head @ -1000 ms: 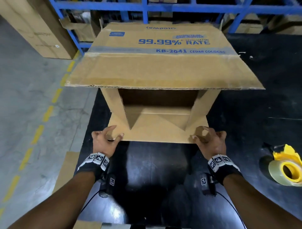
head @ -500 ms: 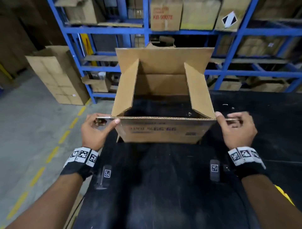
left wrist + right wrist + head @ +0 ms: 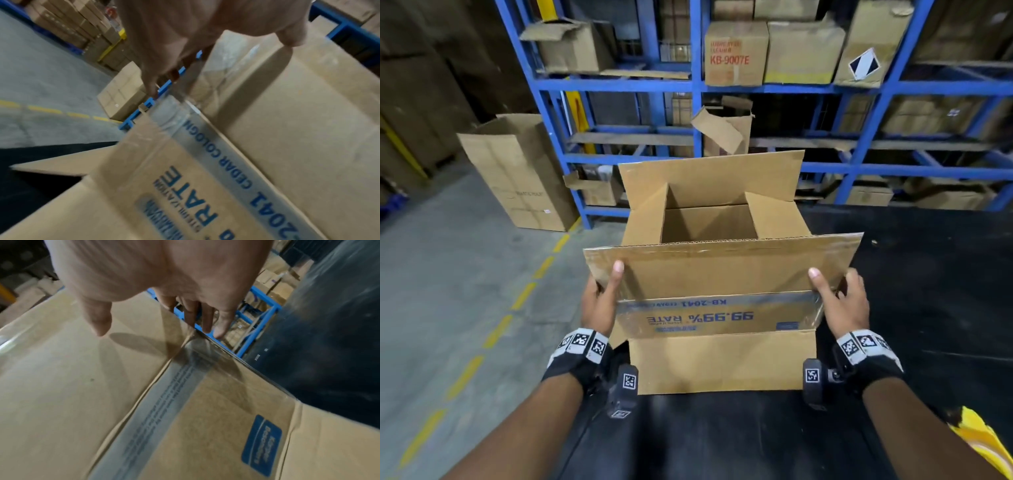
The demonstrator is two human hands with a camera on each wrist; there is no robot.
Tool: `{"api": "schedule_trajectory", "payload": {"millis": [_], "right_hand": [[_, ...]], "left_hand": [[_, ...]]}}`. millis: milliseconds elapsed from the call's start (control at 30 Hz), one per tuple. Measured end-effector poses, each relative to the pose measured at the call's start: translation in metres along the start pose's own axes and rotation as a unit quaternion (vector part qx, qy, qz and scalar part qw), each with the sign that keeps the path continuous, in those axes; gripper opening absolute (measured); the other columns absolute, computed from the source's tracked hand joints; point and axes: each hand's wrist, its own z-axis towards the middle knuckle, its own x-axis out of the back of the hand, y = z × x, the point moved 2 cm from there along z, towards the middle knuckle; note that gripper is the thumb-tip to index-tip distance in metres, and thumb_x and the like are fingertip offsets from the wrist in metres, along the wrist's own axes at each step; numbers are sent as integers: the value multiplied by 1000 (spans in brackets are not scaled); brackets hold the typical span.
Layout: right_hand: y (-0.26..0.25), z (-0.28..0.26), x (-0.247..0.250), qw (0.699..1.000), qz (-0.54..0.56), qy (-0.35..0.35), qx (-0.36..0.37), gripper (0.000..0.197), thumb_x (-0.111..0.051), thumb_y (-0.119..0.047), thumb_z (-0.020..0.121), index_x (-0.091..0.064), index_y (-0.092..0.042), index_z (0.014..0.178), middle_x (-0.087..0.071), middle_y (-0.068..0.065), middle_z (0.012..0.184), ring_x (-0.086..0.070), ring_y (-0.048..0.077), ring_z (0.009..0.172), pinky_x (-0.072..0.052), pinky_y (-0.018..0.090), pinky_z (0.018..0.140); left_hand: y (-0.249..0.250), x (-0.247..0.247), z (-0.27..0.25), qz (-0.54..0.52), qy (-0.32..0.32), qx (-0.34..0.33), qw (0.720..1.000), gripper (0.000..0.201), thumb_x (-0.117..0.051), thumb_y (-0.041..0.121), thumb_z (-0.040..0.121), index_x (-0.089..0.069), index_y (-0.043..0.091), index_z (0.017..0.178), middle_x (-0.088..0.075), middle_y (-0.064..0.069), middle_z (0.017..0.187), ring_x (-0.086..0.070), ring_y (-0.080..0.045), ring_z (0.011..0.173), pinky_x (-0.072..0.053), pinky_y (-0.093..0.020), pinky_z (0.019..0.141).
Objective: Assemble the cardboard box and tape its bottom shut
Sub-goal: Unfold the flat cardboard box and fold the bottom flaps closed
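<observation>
The cardboard box (image 3: 722,363) stands on the black table (image 3: 935,308) with its open end up and blue upside-down print on the near wall. Its far flap and two side flaps stand up. The near long flap (image 3: 719,270) leans toward me. My left hand (image 3: 604,281) pinches that flap's left end, thumb on its face and fingers behind. My right hand (image 3: 834,279) pinches its right end the same way. In the wrist views the left hand (image 3: 185,56) and the right hand (image 3: 156,288) hold the flap's edge. Old clear tape (image 3: 176,110) runs along the fold.
A yellow tape dispenser (image 3: 983,442) shows partly at the lower right edge of the table. Blue shelving (image 3: 702,85) loaded with cartons stands behind the table. A tall carton (image 3: 517,174) stands on the concrete floor at the left, beside a dashed yellow line (image 3: 524,294).
The box went from lying with its opening toward me to standing open end up. The near flap swung from level down toward me, and both hands now pinch its ends.
</observation>
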Motion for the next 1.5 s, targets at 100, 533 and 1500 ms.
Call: {"api": "schedule_trajectory", "payload": {"millis": [100, 533, 1500], "right_hand": [[1, -6, 2, 994, 97, -47, -14, 54, -71, -66, 73, -62, -26, 108, -71, -8, 110, -66, 9, 106, -49, 39, 102], [-15, -38, 10, 997, -65, 5, 50, 93, -53, -65, 89, 19, -58, 147, -56, 7, 140, -52, 39, 125, -40, 38, 86], [-6, -69, 23, 983, -165, -36, 77, 100, -66, -55, 87, 12, -59, 149, -45, 12, 132, -44, 35, 120, -37, 48, 95]], "left_hand": [[-16, 11, -5, 25, -27, 5, 999, 77, -62, 82, 80, -57, 35, 140, -66, 10, 138, -59, -15, 131, -41, -53, 116], [15, 7, -22, 149, -2, -121, 981, 86, -42, 54, 100, 16, 38, 162, -29, 33, 93, -46, 23, 78, -38, -19, 74], [-9, 13, -45, 186, -101, -154, 965, 92, -52, 67, 91, 11, 57, 157, -10, 38, 163, -20, -6, 155, -34, -51, 121]]}}
